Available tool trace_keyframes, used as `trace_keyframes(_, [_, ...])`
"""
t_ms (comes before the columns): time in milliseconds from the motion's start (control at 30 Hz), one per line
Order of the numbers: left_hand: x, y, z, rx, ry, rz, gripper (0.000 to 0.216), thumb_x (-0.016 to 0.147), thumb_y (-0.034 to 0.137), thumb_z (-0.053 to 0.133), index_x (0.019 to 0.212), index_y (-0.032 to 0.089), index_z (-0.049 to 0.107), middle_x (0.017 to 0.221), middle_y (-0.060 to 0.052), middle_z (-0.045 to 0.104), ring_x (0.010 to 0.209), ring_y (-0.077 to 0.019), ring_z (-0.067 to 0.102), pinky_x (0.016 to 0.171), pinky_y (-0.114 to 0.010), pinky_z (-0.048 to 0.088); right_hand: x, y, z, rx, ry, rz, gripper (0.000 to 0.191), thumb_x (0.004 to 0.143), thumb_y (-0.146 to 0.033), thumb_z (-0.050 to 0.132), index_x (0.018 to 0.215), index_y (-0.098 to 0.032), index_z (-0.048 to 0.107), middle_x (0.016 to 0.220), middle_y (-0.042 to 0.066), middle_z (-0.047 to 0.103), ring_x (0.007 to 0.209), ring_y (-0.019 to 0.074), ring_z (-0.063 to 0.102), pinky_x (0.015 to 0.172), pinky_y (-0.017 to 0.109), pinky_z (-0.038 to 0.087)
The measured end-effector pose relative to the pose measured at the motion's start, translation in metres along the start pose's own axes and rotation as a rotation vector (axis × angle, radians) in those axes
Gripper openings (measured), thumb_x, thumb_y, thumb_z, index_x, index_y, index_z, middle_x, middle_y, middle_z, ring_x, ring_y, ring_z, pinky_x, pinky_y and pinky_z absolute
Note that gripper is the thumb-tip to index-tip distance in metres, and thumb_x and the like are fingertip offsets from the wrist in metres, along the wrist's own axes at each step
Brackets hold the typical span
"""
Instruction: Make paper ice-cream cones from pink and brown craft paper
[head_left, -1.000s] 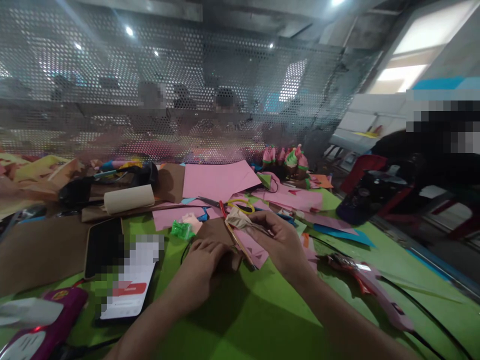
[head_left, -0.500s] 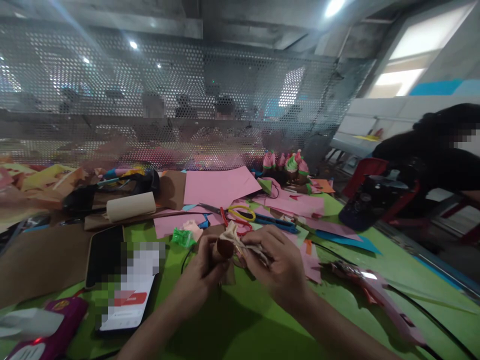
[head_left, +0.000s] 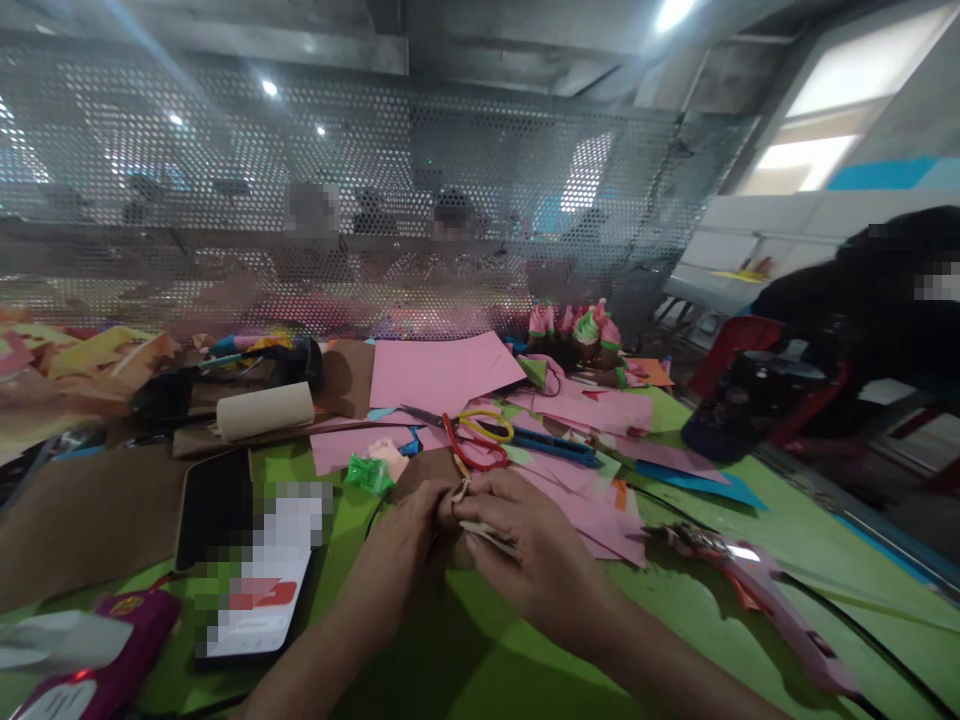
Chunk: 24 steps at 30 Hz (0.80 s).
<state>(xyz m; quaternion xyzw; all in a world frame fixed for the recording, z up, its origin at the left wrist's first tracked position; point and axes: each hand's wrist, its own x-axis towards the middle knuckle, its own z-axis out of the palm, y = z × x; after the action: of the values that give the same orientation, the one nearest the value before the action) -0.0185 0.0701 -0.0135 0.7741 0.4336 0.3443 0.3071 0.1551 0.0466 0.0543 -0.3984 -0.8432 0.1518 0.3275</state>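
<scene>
My left hand (head_left: pixel 401 540) is curled round a small brown rolled piece (head_left: pixel 447 510), mostly hidden by the fingers. My right hand (head_left: pixel 532 545) meets it from the other side and pinches a thin cream strip (head_left: pixel 489 536), whose upper end touches the brown piece. The strip's material is not clear. Just beyond the fingertips lie scissors (head_left: pixel 476 460) with red handles and, behind them, a yellow-handled tool (head_left: pixel 486 425). A blue-handled tool (head_left: pixel 559 446) rests to their right. A green plastic packet (head_left: pixel 367 472) sits to the left of the hands.
A pink glue gun (head_left: pixel 772 600) lies on the green table at right, its cord trailing. Two phones (head_left: pixel 217 510) (head_left: pixel 262 590) and a purple device (head_left: pixel 120 650) are at left. Pink paper (head_left: pixel 442 372), a cream roll (head_left: pixel 265 411) and cupcake-like crafts (head_left: pixel 589 328) stand farther back.
My hands have drawn together, and the left has turned over the brown piece, which showed its round open end before. The cream strip now lies lower, against the brown piece.
</scene>
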Motion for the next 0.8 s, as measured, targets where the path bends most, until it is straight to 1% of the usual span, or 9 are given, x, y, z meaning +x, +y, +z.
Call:
trace_keyframes(100, [0.000, 0.000, 0.002, 0.007, 0.012, 0.038, 0.030, 0.085, 0.014, 0.048, 0.114, 0.023, 0.049, 0.097, -0.005, 0.067, 0.084, -0.0218, 0.064, 0.073, -0.031, 0.043, -0.001, -0.003, -0.004, 0.000, -0.042, -0.025, 0.037, 0.075, 0.001, 0.051, 0.099, -0.023, 0.064, 0.097, 0.005, 0.069, 0.091, 0.0221, 0.060, 0.080, 0.035, 0.045])
trace_keyframes(200, [0.001, -0.001, 0.006, 0.013, 0.012, 0.103, 0.025, 0.086, 0.017, 0.049, 0.110, 0.022, 0.050, 0.091, -0.005, 0.065, 0.080, -0.0212, 0.062, 0.070, -0.030, 0.042, -0.003, -0.005, -0.006, -0.005, -0.056, 0.045, 0.036, 0.068, 0.002, 0.051, 0.094, -0.023, 0.055, 0.092, 0.003, 0.067, 0.087, 0.0219, 0.060, 0.076, 0.034, 0.045])
trace_keyframes(267, [0.001, -0.003, 0.009, 0.020, 0.008, 0.131, 0.023, 0.085, 0.017, 0.050, 0.107, 0.022, 0.051, 0.088, -0.004, 0.064, 0.076, -0.0202, 0.061, 0.066, -0.029, 0.039, -0.004, -0.005, -0.005, -0.004, -0.070, 0.092, 0.032, 0.070, 0.001, 0.051, 0.091, -0.023, 0.051, 0.089, 0.002, 0.066, 0.085, 0.0214, 0.059, 0.073, 0.032, 0.045])
trace_keyframes(367, [0.001, -0.005, 0.010, 0.007, -0.001, 0.140, 0.026, 0.082, 0.017, 0.050, 0.108, 0.023, 0.050, 0.087, -0.003, 0.063, 0.073, -0.0190, 0.059, 0.063, -0.027, 0.037, -0.005, -0.002, -0.003, 0.082, -0.087, 0.134, 0.026, 0.078, -0.003, 0.052, 0.093, -0.024, 0.049, 0.090, 0.002, 0.065, 0.084, 0.0192, 0.061, 0.071, 0.030, 0.045])
trace_keyframes(433, [0.001, -0.004, 0.009, -0.034, -0.022, 0.127, 0.027, 0.083, 0.019, 0.053, 0.109, 0.022, 0.048, 0.088, -0.003, 0.063, 0.076, -0.0196, 0.060, 0.065, -0.028, 0.038, -0.005, 0.002, -0.001, 0.121, -0.039, 0.148, 0.022, 0.082, -0.007, 0.057, 0.094, -0.024, 0.049, 0.092, 0.001, 0.065, 0.081, 0.0177, 0.061, 0.068, 0.028, 0.044])
trace_keyframes(500, [0.001, -0.001, 0.007, -0.096, -0.049, 0.086, 0.026, 0.085, 0.024, 0.053, 0.110, 0.022, 0.047, 0.089, -0.003, 0.064, 0.079, -0.0205, 0.061, 0.067, -0.029, 0.041, -0.004, 0.006, 0.000, 0.099, 0.045, 0.148, 0.022, 0.081, -0.012, 0.063, 0.094, -0.025, 0.050, 0.090, 0.000, 0.063, 0.078, 0.0171, 0.059, 0.066, 0.027, 0.043])
trace_keyframes(667, [0.000, 0.008, 0.003, -0.244, -0.110, -0.004, 0.021, 0.088, 0.025, 0.053, 0.107, 0.022, 0.046, 0.090, -0.003, 0.062, 0.078, -0.0189, 0.057, 0.068, -0.028, 0.042, -0.001, 0.008, -0.004, 0.076, 0.211, 0.119, 0.031, 0.078, -0.019, 0.073, 0.102, -0.025, 0.055, 0.093, 0.002, 0.062, 0.080, 0.0181, 0.059, 0.068, 0.028, 0.045])
trace_keyframes(733, [0.001, 0.008, 0.003, -0.306, -0.104, -0.028, 0.020, 0.088, 0.024, 0.052, 0.107, 0.023, 0.046, 0.090, -0.002, 0.062, 0.078, -0.0181, 0.057, 0.068, -0.027, 0.042, -0.001, 0.006, -0.008, 0.105, 0.231, 0.111, 0.029, 0.078, -0.021, 0.073, 0.102, -0.025, 0.057, 0.091, 0.002, 0.062, 0.078, 0.0181, 0.059, 0.066, 0.028, 0.046])
trace_keyframes(800, [0.002, 0.006, 0.003, -0.378, -0.105, -0.034, 0.023, 0.088, 0.024, 0.052, 0.109, 0.023, 0.045, 0.092, -0.002, 0.061, 0.080, -0.0181, 0.058, 0.069, -0.027, 0.042, 0.000, 0.003, -0.011, 0.168, 0.213, 0.095, 0.025, 0.080, -0.022, 0.071, 0.101, -0.024, 0.058, 0.090, 0.002, 0.063, 0.078, 0.0181, 0.060, 0.065, 0.027, 0.047])
